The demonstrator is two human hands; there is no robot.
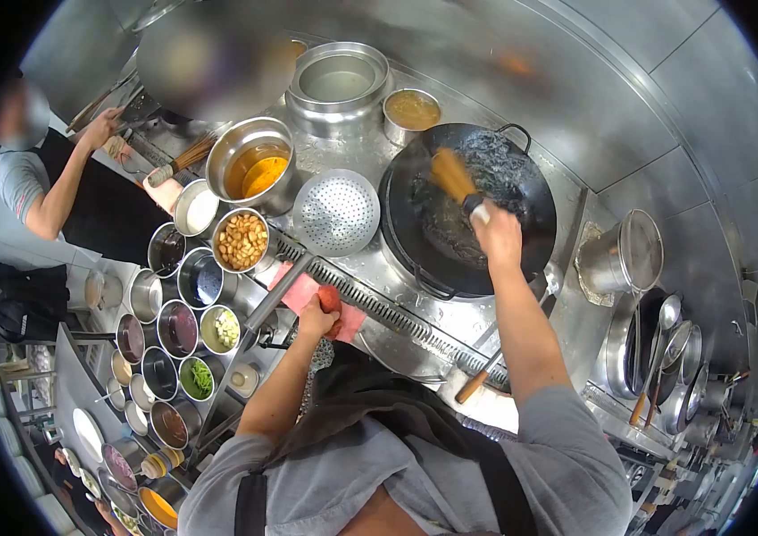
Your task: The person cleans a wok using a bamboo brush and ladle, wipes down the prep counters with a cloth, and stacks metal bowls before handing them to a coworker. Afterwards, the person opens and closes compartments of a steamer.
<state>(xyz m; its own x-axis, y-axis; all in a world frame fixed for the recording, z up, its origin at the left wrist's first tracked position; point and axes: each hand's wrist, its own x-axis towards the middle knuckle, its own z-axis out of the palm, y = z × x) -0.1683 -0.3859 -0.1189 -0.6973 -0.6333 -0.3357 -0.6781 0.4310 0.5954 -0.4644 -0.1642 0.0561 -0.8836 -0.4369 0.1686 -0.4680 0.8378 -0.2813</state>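
Observation:
My right hand (497, 234) is closed around the dark-banded handle of a bamboo wok brush (452, 175). The bristles are inside a large black wok (529, 234), smeared by motion, and wet-looking streaks cover the wok's far wall. My left hand (316, 320) is closed on a bunched red cloth (329, 298) at the stove's front edge. Beneath that hand a pink cloth (352, 320) lies across the edge by the metal rail. Left of the wok rests a perforated strainer (336, 213).
A pot of orange liquid (263, 175), a large steel pot (336, 111) and a bowl of broth (412, 111) stand behind. Ingredient containers (177, 329) crowd the left. A wooden-handled ladle (473, 386) lies near my right arm. Another person (102, 196) works at far left.

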